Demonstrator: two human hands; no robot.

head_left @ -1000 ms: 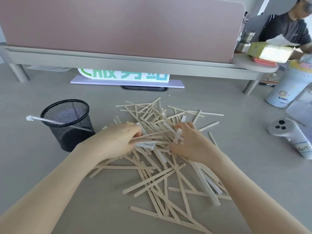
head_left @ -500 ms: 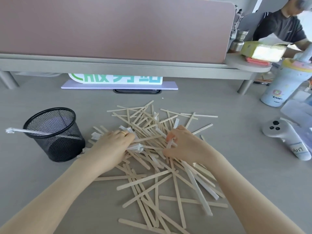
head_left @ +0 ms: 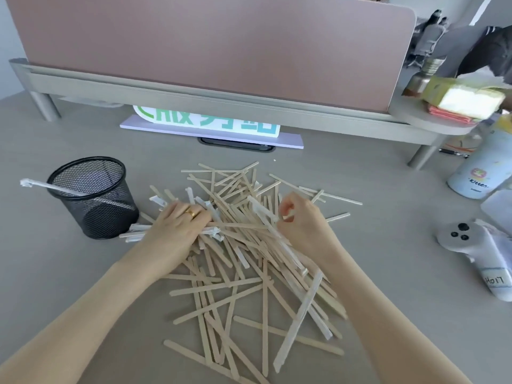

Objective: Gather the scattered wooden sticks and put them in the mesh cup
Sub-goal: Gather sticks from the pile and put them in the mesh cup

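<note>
Both hands (head_left: pixel 180 228) moved w/ sticks (head_left: pixel 235 273) toward mesh cup (head_left: pixel 91 198) — right pinching

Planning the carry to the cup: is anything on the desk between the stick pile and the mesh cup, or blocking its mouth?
Nothing stands between the wooden sticks and the mesh cup; a few lie at its base. One wrapped stick leans across the rim but leaves the mouth mostly open.

Your path from the pile of wooden sticks (head_left: pixel 243 245) to the mesh cup (head_left: pixel 92 198) on its left is short and bare desk (head_left: pixel 69 273), but a wrapped stick (head_left: pixel 47 187) already juts from the cup's mouth toward the left. To the right, a white controller (head_left: pixel 476 245) and a bottle (head_left: pixel 482 173) crowd the desk edge; behind, a low shelf (head_left: pixel 194 95) closes off the back.
</note>
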